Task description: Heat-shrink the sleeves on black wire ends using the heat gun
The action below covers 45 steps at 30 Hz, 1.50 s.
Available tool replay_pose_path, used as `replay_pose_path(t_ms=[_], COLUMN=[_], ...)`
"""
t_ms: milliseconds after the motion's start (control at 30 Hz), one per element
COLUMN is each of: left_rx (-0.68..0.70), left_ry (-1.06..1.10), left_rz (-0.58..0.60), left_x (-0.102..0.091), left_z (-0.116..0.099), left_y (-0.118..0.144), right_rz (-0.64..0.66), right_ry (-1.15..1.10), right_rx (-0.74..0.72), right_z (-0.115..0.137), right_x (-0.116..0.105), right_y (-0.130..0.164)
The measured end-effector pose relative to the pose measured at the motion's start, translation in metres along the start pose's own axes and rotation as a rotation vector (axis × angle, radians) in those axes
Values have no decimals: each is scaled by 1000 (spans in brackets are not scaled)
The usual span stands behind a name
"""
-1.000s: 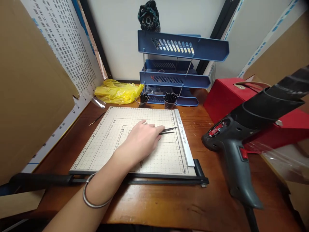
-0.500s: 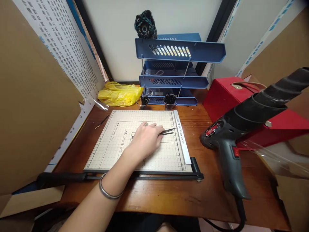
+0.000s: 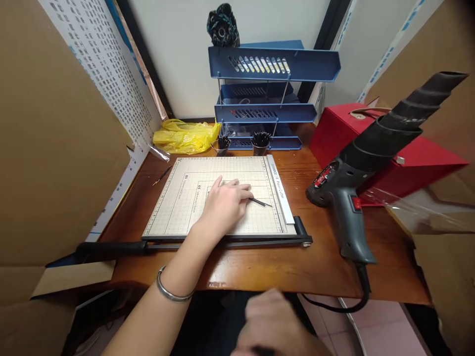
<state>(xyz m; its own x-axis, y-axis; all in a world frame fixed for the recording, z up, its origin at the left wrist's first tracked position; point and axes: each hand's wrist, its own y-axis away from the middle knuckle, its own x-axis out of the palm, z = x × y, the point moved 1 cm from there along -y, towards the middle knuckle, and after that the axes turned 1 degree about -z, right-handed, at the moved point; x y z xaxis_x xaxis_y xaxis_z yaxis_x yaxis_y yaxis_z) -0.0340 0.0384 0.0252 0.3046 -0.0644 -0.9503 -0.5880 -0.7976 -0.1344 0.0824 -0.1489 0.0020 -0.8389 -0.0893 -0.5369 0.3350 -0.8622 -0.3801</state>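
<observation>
1. Head view: the left hand (image 3: 225,203) lies palm down at mid-frame on the cutter board (image 3: 185,198), fingers curled over thin black sticks (image 3: 261,202); it seems to pinch them, though the grip itself is hidden under the hand
2. The sticks' tips poke out to the right of the fingers, resting on the board just left of its ruler strip (image 3: 280,195)
3. The right hand (image 3: 272,324) is at the bottom centre of the frame, below the desk (image 3: 260,267) edge and blurred; whether it is open or closed cannot be told
4. A heat gun (image 3: 356,198) stands right of the board, nozzle pointing to the upper right, its cord dropping off the desk edge
5. Behind the board, two cups (image 3: 260,143) of black sticks sit before a blue tray rack (image 3: 272,64); a yellow bag (image 3: 185,136) lies to their left and a red box (image 3: 371,143) to the right
</observation>
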Motion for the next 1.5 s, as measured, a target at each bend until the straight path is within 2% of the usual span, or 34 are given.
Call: replay_pose_path(t_ms=[67, 100, 167, 233, 333, 467, 600, 733, 1033, 1233, 1500], left_rx=[-1, 0, -5, -30, -106, -130, -144, -100, -58, -187, -228], left_ry=[20, 29, 49, 67, 83, 56, 13, 4, 40, 15, -100], left_rz=[-17, -31, -68, -110, -156, -195, -314, -427, -407, -450, -307], left_x=[2, 3, 5, 5, 6, 13, 28, 41, 44, 46, 46], left_z=[1, 2, 1, -2, -9, -20, -28, -33, -42, -43, -50], left_y=[5, 8, 14, 22, 37, 56, 64, 66, 70, 72, 61], right_rz=[-109, -257, -430, -482, -409, -246, -230, -234, -231, -252, -158], right_ry=[51, 110, 296, 445, 599, 699, 774, 810, 822, 848, 871], right_rx=[44, 14, 63, 95, 119, 168, 177, 140, 84, 97, 82], right_z=[-9, -14, -27, -41, -58, -70, -77, -83, -84, -85, -82], right_x=[-19, -30, -48, -60, -62, -50, -42, -39, -37, -35, -38], right_y=[-6, -10, -18, -26, -35, -42, -42, -41, -40, -41, -43])
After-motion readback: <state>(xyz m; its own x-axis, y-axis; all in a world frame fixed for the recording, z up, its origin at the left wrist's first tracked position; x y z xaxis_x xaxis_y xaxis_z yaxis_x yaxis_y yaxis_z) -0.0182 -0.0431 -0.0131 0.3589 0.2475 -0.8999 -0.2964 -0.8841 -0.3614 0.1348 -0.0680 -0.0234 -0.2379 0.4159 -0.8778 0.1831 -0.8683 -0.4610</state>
